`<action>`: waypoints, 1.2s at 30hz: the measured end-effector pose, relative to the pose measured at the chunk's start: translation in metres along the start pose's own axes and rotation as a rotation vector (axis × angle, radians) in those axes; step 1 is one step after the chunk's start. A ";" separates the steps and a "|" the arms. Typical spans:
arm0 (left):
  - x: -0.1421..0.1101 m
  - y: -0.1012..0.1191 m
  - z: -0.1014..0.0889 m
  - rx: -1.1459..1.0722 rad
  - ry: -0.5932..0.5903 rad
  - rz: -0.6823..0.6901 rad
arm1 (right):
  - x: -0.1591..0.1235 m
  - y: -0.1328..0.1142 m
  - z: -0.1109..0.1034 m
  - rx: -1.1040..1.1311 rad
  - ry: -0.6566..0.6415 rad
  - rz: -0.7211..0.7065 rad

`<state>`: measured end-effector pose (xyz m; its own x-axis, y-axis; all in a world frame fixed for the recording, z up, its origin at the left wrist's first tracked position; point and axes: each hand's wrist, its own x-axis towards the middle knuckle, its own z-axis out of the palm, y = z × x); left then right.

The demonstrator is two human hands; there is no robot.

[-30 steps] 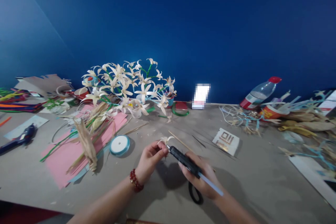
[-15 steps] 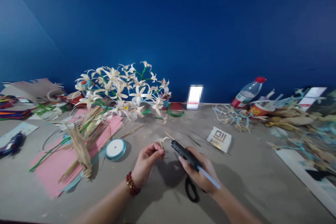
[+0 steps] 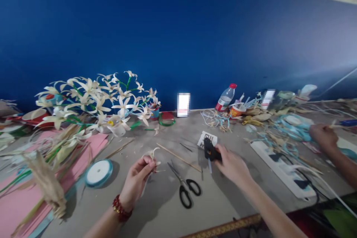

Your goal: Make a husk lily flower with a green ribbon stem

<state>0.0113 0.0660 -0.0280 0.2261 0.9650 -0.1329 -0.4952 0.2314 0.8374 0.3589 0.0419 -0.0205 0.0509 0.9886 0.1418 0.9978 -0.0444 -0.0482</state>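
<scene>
Pinched in the fingertips of my left hand point(image 3: 136, 176) is a small cream flower point(image 3: 154, 153) with thin curling petals; the fingers partly hide it. My right hand point(image 3: 232, 163) is closed around the handle of a black glue gun point(image 3: 209, 150), with a pale glue stick point(image 3: 210, 166) showing below its body. The gun is over a white patterned square packet point(image 3: 201, 140), and I cannot tell if they touch. Between my hands lie black-handled scissors point(image 3: 184, 189), slightly spread, and a thin wooden stick point(image 3: 178, 157).
Left of me are a ribbon spool point(image 3: 99, 172), pink paper point(image 3: 13, 208) and dried husk point(image 3: 47, 186). Finished-looking white flowers point(image 3: 92, 87) stand behind. A bottle point(image 3: 225, 98) leans near the wall. At right are a power strip point(image 3: 279, 167) with cables and another person's hand point(image 3: 323, 137).
My right hand has carried the glue gun rightward, away from the flower, uncovering the scissors and stick. My left hand still pinches the flower. The view has turned right, bringing another person's hand in.
</scene>
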 end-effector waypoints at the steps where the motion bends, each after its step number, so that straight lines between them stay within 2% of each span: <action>1: -0.001 0.001 0.002 0.000 -0.004 0.009 | 0.000 0.006 0.000 -0.013 -0.009 -0.024; 4: -0.002 0.003 0.006 -0.002 -0.016 0.033 | 0.001 0.016 -0.001 -0.068 0.000 -0.136; 7: -0.001 0.003 0.005 -0.002 -0.050 0.053 | 0.001 0.005 -0.009 -0.118 0.137 -0.213; 9: -0.001 0.001 0.004 -0.007 -0.076 0.075 | 0.000 -0.019 -0.019 -0.031 0.276 -0.268; 11: -0.001 0.000 0.003 -0.009 -0.103 0.090 | -0.004 -0.056 -0.030 0.200 0.374 -0.390; 13: -0.002 -0.001 0.003 -0.003 -0.128 0.092 | -0.005 -0.097 -0.039 0.396 0.334 -0.573; 16: -0.004 -0.001 0.003 0.009 -0.150 0.093 | -0.001 -0.149 -0.044 0.433 0.382 -0.775; 18: -0.004 0.000 0.002 0.003 -0.157 0.099 | 0.003 -0.169 -0.042 0.414 0.443 -0.843; 21: -0.003 0.002 0.001 -0.018 -0.143 0.101 | 0.009 -0.180 -0.036 0.432 0.471 -0.859; 23: -0.003 0.003 0.000 -0.020 -0.134 0.101 | 0.012 -0.179 -0.031 0.488 0.410 -0.835; 26: -0.003 0.005 0.001 -0.020 -0.145 0.102 | 0.014 -0.173 -0.027 0.615 0.241 -0.769; 30: -0.004 0.008 0.002 -0.037 -0.159 0.084 | 0.016 -0.167 -0.023 0.809 0.029 -0.588; 36: -0.006 0.009 0.002 -0.057 -0.193 0.115 | 0.024 -0.166 -0.011 1.361 -0.335 -0.283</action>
<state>0.0072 0.0624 -0.0192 0.3188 0.9452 0.0701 -0.5722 0.1329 0.8093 0.1952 0.0718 0.0017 -0.3431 0.9359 0.0799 0.1472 0.1375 -0.9795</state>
